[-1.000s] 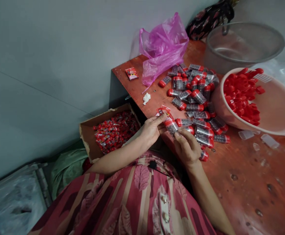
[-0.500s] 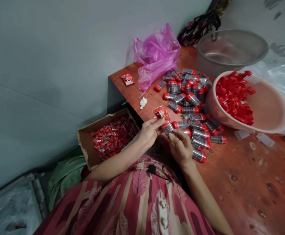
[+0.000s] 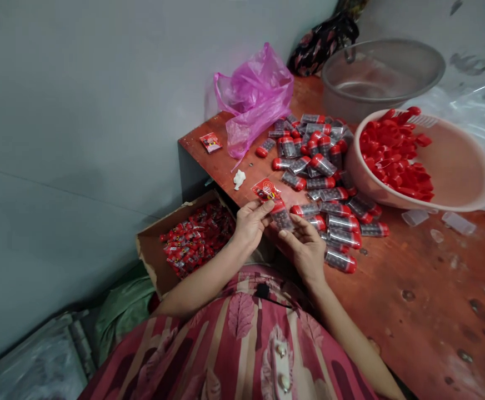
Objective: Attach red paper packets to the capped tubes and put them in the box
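My left hand [image 3: 248, 226] pinches a small clear tube [image 3: 282, 218] with a red cap and dark contents, near its capped end. Beyond the thumb, a red printed packet [image 3: 266, 190] sticks out in line with the tube; whether the tube sits inside it I cannot tell. My right hand [image 3: 309, 253] is at the tube's lower end, its thumb apart from the fingers and a fingertip by the tube's side. Just right of both hands, several similar red-capped tubes [image 3: 342, 223] lie in a loose heap on the red table [image 3: 392, 300].
A pink basin [image 3: 467, 166] of red plastic parts [image 3: 396, 161] stands beside the heap, a grey basin [image 3: 384, 72] behind it. A pink plastic bag [image 3: 259, 89], white scrap [image 3: 239, 179] and red packet [image 3: 211, 143] lie farther back. Below left, a cardboard box [image 3: 153, 250] holds red packets.
My right thumb has moved off the tube's lower end and spread from the fingers. My left hand keeps its pinch. The view has shifted slightly.
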`<state>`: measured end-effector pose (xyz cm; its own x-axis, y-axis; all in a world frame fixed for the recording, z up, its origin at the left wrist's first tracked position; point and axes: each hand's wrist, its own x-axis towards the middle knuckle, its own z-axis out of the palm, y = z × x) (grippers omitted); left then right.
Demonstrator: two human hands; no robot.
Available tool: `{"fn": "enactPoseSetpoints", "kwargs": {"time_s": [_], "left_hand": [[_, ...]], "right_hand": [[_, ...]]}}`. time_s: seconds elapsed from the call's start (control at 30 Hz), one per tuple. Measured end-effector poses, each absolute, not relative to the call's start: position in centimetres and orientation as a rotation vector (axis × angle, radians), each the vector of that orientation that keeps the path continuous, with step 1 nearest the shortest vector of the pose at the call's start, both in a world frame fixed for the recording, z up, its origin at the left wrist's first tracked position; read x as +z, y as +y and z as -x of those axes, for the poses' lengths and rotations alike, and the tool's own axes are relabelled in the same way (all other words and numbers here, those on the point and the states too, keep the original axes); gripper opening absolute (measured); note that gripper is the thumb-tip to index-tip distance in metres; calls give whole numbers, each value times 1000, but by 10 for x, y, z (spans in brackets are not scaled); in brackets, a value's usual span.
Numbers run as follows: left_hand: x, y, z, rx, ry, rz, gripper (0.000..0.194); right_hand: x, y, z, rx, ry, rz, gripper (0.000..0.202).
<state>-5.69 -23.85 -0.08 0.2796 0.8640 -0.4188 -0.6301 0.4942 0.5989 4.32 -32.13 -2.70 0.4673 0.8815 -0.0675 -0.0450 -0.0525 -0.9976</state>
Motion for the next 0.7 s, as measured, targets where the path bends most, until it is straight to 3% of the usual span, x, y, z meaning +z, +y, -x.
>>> {"fn": "enactPoseSetpoints", "kwargs": {"time_s": [0.13,0.33,0.7], "left_hand": [[-1,-237,59,987,793,-358,20],[0,-234,59,995,792,-375,22],[-5,-233,59,1011,760,-437,15]], "right_hand": [[-24,-322,-47,775,-878,1478,43],[-29,-316,-46,1042,-595,1315,41],[-27,-322,-44,854,-725,1362,39]]}}
